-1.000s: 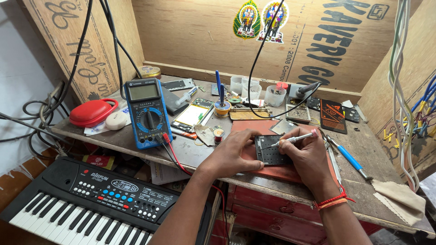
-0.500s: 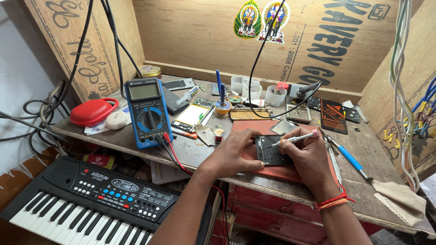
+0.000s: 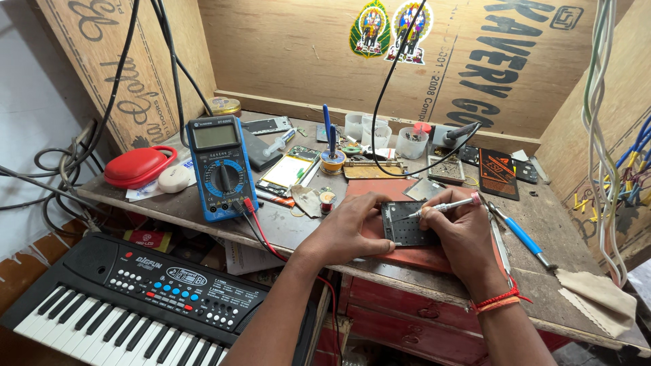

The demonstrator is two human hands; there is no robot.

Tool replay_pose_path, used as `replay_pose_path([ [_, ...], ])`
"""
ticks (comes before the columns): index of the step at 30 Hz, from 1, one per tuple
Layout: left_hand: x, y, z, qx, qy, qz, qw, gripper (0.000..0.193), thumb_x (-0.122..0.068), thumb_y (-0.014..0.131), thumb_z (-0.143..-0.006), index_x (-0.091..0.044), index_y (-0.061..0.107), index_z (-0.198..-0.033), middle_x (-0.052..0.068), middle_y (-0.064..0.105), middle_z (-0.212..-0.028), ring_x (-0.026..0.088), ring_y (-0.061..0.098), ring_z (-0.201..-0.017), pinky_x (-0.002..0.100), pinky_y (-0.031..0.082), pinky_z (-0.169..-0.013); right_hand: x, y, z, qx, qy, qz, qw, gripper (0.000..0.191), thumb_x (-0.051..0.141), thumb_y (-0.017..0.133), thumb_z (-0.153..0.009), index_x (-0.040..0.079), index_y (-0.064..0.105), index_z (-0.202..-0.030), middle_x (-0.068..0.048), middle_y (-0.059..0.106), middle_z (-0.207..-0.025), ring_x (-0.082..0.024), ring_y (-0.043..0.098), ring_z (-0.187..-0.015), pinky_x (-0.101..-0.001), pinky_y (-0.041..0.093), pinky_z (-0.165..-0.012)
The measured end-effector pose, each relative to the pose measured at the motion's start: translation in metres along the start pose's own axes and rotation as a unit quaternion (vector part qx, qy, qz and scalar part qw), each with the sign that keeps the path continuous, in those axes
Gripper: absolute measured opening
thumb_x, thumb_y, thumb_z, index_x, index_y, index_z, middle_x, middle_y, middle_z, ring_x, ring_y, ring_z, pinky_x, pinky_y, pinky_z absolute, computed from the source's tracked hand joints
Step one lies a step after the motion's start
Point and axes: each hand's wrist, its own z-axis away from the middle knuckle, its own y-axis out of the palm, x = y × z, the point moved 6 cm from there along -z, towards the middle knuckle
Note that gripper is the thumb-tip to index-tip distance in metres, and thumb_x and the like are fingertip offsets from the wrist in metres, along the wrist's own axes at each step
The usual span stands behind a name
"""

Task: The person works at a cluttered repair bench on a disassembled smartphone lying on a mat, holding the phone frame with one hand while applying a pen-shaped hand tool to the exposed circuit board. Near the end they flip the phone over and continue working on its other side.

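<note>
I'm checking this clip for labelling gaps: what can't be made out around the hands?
- Head view: tool tip, too small where it meets the dark device.
- Device's left edge, covered by left hand.
- Its right part, behind right hand.
- Keyboard, cut by the bottom edge.

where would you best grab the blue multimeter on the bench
Grip the blue multimeter across its two long sides, near the middle by the dial, coming from above. It lies flat, face up, with bare bench on either side; its red and black leads leave the lower edge, so avoid that end.
</note>
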Motion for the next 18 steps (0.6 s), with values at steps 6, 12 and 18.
replay_pose_path([
  [6,-0.0001,0.0011,-0.0005,-0.004,0.01,0.0,1.0,0.079,-0.035,0.086,-0.071,-0.015,0.053,-0.141,0.011,0.059,-0.135,0.027,0.052,-0.134,0.04,0.042,-0.114,0.0004,0.0012,-0.0027,-0.018,0.014,-0.053,0.998,0.008,0.006,0.066,-0.093,0.001,0.064,-0.098,-0.01,0.073,-0.086,-0.013,0.07,-0.077,-0.0277,0.058,-0.07],
  [12,0.0034,0.0014,-0.0003,0.005,-0.029,0.05,0.998,0.083,-0.032,0.085,-0.07,-0.017,0.049,-0.143,0.012,0.055,-0.135,0.026,0.058,-0.129,0.04,0.047,-0.111,0.0012,-0.0004,-0.0004,-0.008,-0.022,-0.08,0.997,0.014,0.008,0.06,-0.097,-0.001,0.068,-0.104,-0.01,0.075,-0.089,-0.014,0.074,-0.083,-0.0279,0.059,-0.073],
  [18,-0.0001,-0.001,0.0007,-0.004,-0.009,0.048,0.999,0.079,-0.024,0.083,-0.07,-0.015,0.05,-0.141,0.013,0.062,-0.125,0.024,0.064,-0.119,0.04,0.052,-0.105,-0.0013,0.0041,-0.002,0.037,-0.032,-0.037,0.998,0.015,0.009,0.064,-0.098,-0.003,0.073,-0.1,-0.014,0.077,-0.086,-0.016,0.072,-0.081,-0.0287,0.058,-0.075],
])
